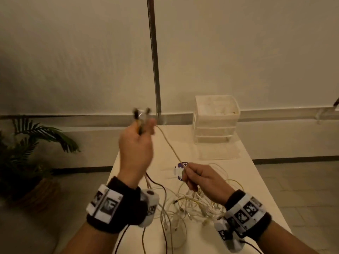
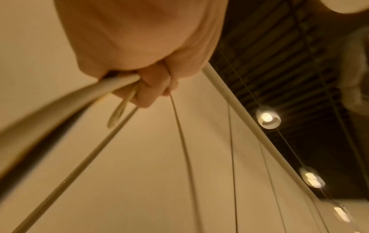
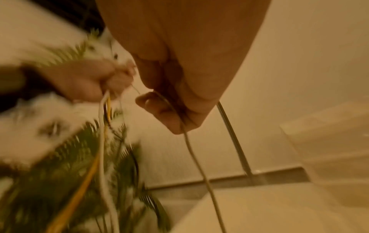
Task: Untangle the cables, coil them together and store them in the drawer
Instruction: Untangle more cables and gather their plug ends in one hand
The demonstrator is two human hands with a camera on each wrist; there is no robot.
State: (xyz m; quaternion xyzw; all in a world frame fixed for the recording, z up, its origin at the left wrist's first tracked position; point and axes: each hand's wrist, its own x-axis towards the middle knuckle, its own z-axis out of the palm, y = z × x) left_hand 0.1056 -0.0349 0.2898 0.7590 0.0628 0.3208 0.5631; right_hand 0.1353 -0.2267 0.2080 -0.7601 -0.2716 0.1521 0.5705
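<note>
A long pale table (image 1: 256, 180) is seen from above, running away toward a plain wall. At about one o'clock on its far end a translucent white drawer unit (image 1: 216, 120) is stood, with three stacked drawers, all of which appear shut. A potted palm (image 1: 31, 147) is placed on the floor at nine o'clock, off the table's left edge.

At six o'clock, on the near part of the table, a tangled heap of cables (image 1: 192, 204) is spread, mostly white and yellow with a few dark strands.

The left hand (image 1: 135, 149) is raised above the table at about eleven o'clock from the heap. Its fingers are curled round a bunch of cable ends, whose plugs (image 1: 141, 113) are seen poking up above the fist, blurred. White, yellow and dark strands are hung from the fist down to the heap.

The right hand (image 1: 203, 178) is held lower, at about three o'clock from the left wrist. A single thin yellowish cable (image 1: 168, 143) is pinched between its thumb and curled fingers; this cable is stretched taut, up toward eleven o'clock, to the left hand.

A small purple and white round item (image 1: 180, 168) is partly hidden behind the right hand.
</note>
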